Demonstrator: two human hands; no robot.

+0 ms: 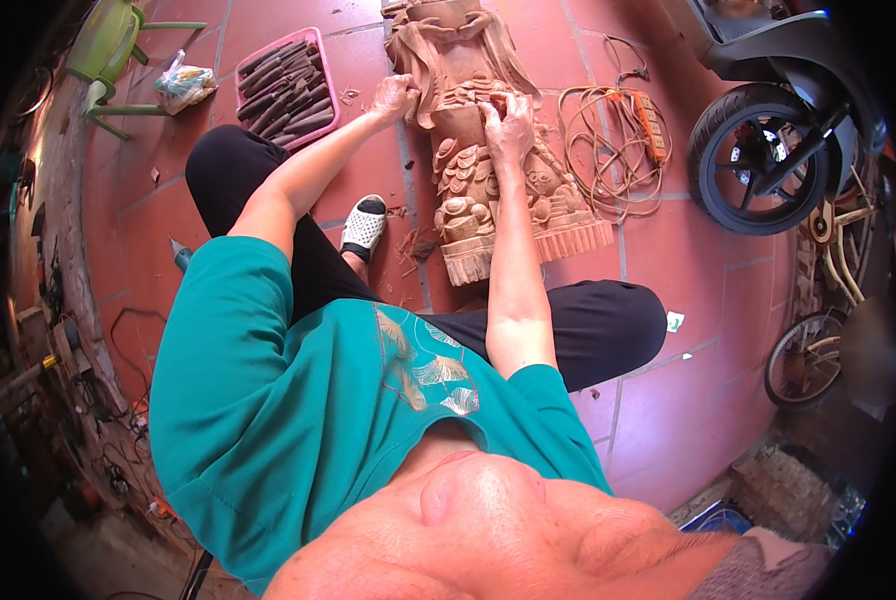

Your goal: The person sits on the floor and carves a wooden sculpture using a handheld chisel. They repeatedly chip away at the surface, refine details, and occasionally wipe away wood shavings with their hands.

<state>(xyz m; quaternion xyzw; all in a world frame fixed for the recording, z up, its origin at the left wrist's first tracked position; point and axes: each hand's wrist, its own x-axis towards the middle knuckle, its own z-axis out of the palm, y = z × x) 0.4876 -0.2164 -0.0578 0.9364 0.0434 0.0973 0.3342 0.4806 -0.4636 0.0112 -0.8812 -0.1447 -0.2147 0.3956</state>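
A brown wood carving [465,170] with coin-like discs, round lumps and drapery folds in relief lies on the tiled floor between my legs. At its left edge, my left hand [396,97] is closed, its curled fingertips against the wood. My right hand [510,128] is over the middle of the carving, fingers bent and pinched together. Whatever sits between those fingers, if anything, is too small to make out. The carving's far end runs out of the top of the picture.
A pink tray [332,92] of dark chisel-like tools stands left of the carving. To its right lies an orange power strip [652,130] with a coiled cord [598,190]. Beyond are a motorbike wheel [755,158], a green chair [103,45] and a plastic bag [185,84]. Wood shavings [415,246] dot the floor.
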